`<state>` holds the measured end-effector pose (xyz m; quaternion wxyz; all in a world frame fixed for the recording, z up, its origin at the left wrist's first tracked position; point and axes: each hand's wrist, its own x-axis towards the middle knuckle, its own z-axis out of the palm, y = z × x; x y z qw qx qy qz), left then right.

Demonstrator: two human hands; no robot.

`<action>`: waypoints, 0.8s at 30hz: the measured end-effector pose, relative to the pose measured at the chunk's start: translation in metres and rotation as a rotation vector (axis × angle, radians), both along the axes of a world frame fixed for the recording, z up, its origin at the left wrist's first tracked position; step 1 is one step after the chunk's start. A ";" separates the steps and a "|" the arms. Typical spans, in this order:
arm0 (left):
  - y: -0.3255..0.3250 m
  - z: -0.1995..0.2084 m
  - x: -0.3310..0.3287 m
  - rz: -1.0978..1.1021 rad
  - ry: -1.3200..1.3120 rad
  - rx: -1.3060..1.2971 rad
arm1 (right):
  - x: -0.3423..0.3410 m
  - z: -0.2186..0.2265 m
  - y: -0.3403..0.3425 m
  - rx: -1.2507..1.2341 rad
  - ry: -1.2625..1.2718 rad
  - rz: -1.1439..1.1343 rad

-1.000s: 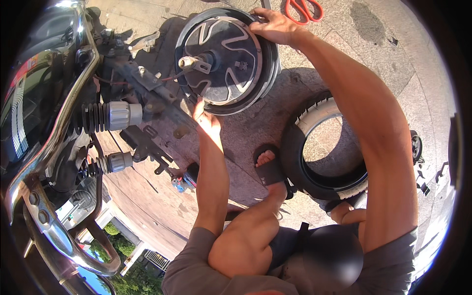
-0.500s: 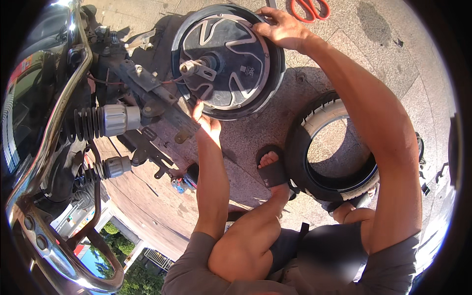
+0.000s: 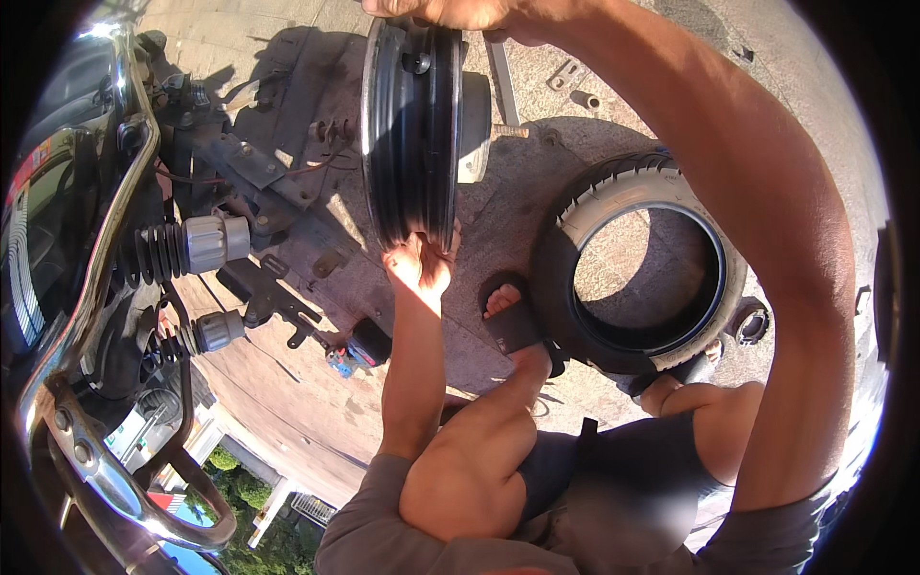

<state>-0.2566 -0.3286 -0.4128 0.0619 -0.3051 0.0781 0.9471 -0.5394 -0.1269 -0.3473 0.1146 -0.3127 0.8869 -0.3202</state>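
A black hub motor wheel rim (image 3: pixel 402 134) stands edge-on between my hands, with no tyre on it. Its pale hub side and the axle (image 3: pixel 510 130) point right. My left hand (image 3: pixel 422 261) grips the rim's near edge, fingers curled into the channel. At the far edge, my right hand (image 3: pixel 450 11) is closed over the rim, partly cut off by the top of the view. A black tyre (image 3: pixel 546 297) lies on its side to the right, near my sandalled foot (image 3: pixel 513 326).
Along the left is a vehicle with a chrome bar (image 3: pixel 142 182), metal frame parts and shock absorbers (image 3: pixel 216 241). A black, blue and red tool (image 3: pixel 369 343) lies on the paving below. Small metal parts (image 3: pixel 565 74) and a dark ring (image 3: pixel 751 322) lie farther right.
The wheel has turned from showing its flat spoked face to standing edge-on, its axle now pointing right. My right hand moved up and left with it; the left shifted to the rim's near edge.
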 end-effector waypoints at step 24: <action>-0.031 0.012 -0.004 -0.073 -0.178 0.246 | -0.010 -0.016 -0.069 0.097 -0.130 -0.023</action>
